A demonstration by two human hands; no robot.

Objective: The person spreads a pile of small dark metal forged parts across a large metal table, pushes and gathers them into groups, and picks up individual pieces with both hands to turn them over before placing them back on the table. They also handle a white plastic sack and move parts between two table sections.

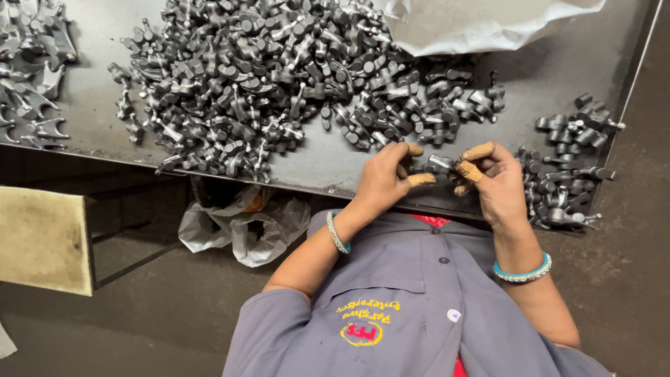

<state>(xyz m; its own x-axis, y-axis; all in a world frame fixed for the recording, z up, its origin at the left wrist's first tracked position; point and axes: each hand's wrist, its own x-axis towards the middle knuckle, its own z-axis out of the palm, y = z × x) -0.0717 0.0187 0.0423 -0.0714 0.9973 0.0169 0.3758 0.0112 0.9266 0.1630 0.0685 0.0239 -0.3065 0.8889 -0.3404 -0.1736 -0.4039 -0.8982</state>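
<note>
Two hands at table edge: left hand [382,178] and right hand [497,183], fingers curled, pinch one small metal part [441,163]; inspection step; big pile [279,77] at eleven o'clock, sorted heap [569,171] at three.

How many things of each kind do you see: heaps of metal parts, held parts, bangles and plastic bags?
Heaps of metal parts: 3 (large heap, right heap, left heap)
Single held metal part: 1
Bangles: 2
Plastic bags: 2
Total: 8
</note>
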